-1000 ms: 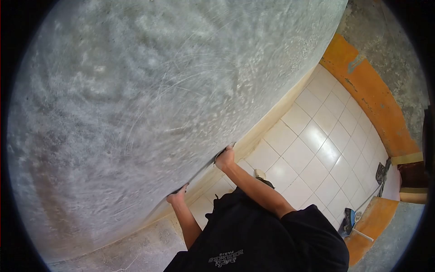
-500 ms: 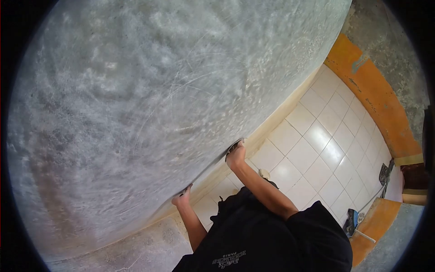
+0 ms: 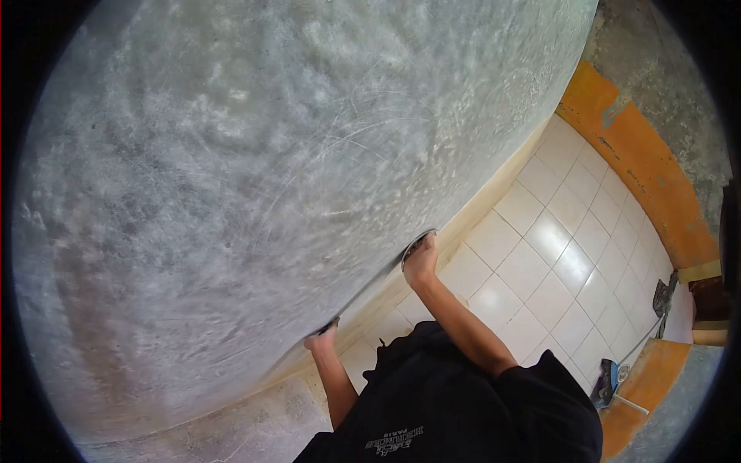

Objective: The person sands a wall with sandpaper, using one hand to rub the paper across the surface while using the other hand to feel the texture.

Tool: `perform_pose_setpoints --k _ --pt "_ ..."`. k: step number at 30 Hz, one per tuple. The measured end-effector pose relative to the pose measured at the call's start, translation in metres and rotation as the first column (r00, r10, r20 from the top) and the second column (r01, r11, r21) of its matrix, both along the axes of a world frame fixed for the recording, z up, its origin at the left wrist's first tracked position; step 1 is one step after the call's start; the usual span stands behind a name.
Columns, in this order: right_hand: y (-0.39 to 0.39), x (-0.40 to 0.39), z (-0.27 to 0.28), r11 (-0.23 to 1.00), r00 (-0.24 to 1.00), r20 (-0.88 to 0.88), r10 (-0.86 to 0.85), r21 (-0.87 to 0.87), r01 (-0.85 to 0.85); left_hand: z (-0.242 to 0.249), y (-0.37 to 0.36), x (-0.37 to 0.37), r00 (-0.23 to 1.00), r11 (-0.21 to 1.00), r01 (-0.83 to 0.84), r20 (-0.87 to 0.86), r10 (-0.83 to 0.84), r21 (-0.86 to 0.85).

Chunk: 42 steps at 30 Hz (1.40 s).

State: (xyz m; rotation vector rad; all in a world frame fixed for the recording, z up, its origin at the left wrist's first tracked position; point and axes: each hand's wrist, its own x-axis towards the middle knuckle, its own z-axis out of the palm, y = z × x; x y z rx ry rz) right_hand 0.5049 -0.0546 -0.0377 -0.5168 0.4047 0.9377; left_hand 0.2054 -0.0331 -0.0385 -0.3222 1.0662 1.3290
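A large grey wall (image 3: 231,170) with a smeared, scratched finish fills the left and middle of the view. My right hand (image 3: 421,266) is wrapped round a dark, flat tool with a thin rounded rim (image 3: 417,245), held against the wall's lower part. Lower and to the left, my left hand (image 3: 322,338) is closed at the wall on a dark thin edge (image 3: 329,327). A narrow dark line runs along the wall between both hands; I cannot tell whether it is one long tool or a shadow. My fingertips are mostly hidden.
White tiled floor (image 3: 525,270) lies right of the wall, beyond a cream strip (image 3: 494,189) at its foot. An orange band (image 3: 641,162) borders the floor. At right lie a dark crumpled thing (image 3: 662,297) and a blue-and-black item (image 3: 606,382) beside a white stick (image 3: 631,403).
The view has shifted slightly. Both hands appear a little farther right in the picture, still at the wall with the same grip.
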Motion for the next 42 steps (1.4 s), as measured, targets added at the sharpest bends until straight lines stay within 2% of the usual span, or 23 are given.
perform_pose_setpoints --k 3,5,6,7,9,12,15,18,21,24,27,30,34,37,40,42 --pt "-0.002 -0.011 -0.006 0.999 0.991 0.127 -0.034 0.017 0.032 -0.012 0.0 -0.007 0.99 0.992 -0.086 0.103 0.095 -0.089" --pt "0.004 0.011 -0.015 0.99 1.0 0.008 -0.023 0.136 0.022 -0.024 -0.002 -0.01 0.975 0.977 -0.154 0.138 0.175 -0.147" --pt "0.004 0.016 -0.018 0.981 0.998 -0.056 -0.016 0.194 0.027 -0.03 -0.004 -0.013 0.981 0.976 -0.15 0.1 0.167 -0.156" --pt "0.002 0.011 -0.021 0.984 1.0 0.021 -0.023 0.175 0.019 -0.035 -0.006 -0.016 0.986 0.975 -0.146 0.061 0.158 -0.167" --pt "-0.001 -0.006 0.011 0.99 0.983 0.179 -0.027 0.139 0.002 -0.031 -0.017 -0.002 0.994 0.983 -0.079 -0.09 0.065 -0.167" --pt "0.007 -0.022 0.012 0.989 0.935 0.343 -0.094 -0.08 0.128 -0.042 -0.026 0.004 0.989 0.971 -0.055 -0.144 0.022 -0.231" --pt "0.012 0.008 -0.013 0.993 0.965 0.241 -0.103 -0.037 0.115 -0.034 -0.031 0.017 0.986 0.977 -0.102 -0.148 0.075 -0.185" --pt "0.013 0.002 -0.022 0.984 0.838 0.538 -0.094 -0.078 0.161 -0.033 -0.028 0.015 0.989 0.99 0.013 -0.144 -0.033 -0.139" --pt "0.007 0.01 -0.018 0.994 0.924 0.365 -0.11 0.055 0.096 -0.035 -0.026 0.018 0.993 0.98 -0.055 -0.115 0.034 -0.189" --pt "0.006 0.02 -0.016 0.996 0.984 0.165 -0.071 0.061 0.062 -0.038 -0.027 0.016 0.997 0.982 -0.026 -0.079 0.011 -0.189" --pt "-0.008 0.018 -0.009 0.998 0.999 0.045 -0.024 -0.063 0.027 -0.032 -0.03 0.024 0.981 0.985 0.078 -0.163 -0.103 -0.153" --pt "0.002 0.046 -0.047 0.99 0.972 -0.226 -0.059 -0.135 0.029 -0.033 -0.032 0.027 0.999 0.982 -0.022 -0.031 0.016 -0.189" --pt "0.007 0.02 -0.039 0.999 0.997 0.069 0.016 0.04 -0.018 -0.029 -0.031 0.032 1.0 0.98 0.014 -0.001 -0.015 -0.197" --pt "0.014 0.029 -0.032 0.986 0.999 -0.033 -0.015 0.164 0.02 -0.032 -0.038 0.034 1.0 0.982 0.011 0.011 -0.009 -0.189" --pt "0.006 0.013 -0.011 0.993 0.989 0.144 0.042 0.1 -0.056 -0.035 -0.035 0.026 0.998 0.987 0.044 0.041 -0.038 -0.157" --pt "0.002 0.008 -0.017 0.992 0.986 0.152 0.076 0.087 -0.09 -0.038 -0.039 0.025 0.999 0.991 0.043 0.014 -0.041 -0.13"
